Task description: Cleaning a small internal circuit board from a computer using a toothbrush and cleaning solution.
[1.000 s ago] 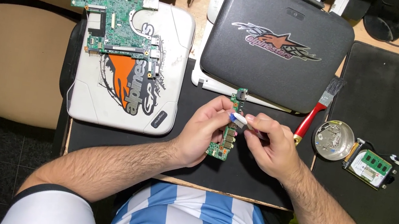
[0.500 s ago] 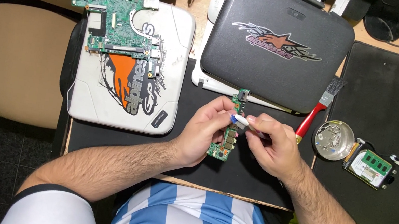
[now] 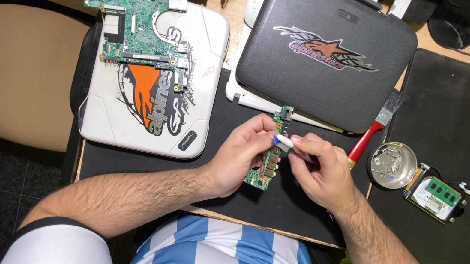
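Most of the narrow green circuit board strip (image 3: 271, 158) is buried behind fingers, only its top end and bottom end poke out. The left hand (image 3: 242, 157) has its fingers clenched around the strip's side, holding it just above the black mat (image 3: 211, 171) near the bench's front edge. The right hand (image 3: 317, 170) pinches a small white flat ribbon with a blue tip (image 3: 283, 140) right against the strip; whether the tip is actually seated in a connector is too small to make out. Part of the ribbon disappears under the right thumb.

Around it: a big green laptop motherboard (image 3: 139, 31) lies on a white laptop lid with orange and grey graphics (image 3: 149, 96) at the bench's left edge. A dark grey laptop lid with a star graphic (image 3: 324, 53) sits toward the back, overlapping a white device whose edge barely shows. A red-handled brush with dark bristles (image 3: 373, 132) lies just right of the hands, then a round metal dish of small parts (image 3: 391, 164) and a small green memory module (image 3: 438, 195) on a second black mat (image 3: 460, 119). The bench's back edge is cut off by the frame.
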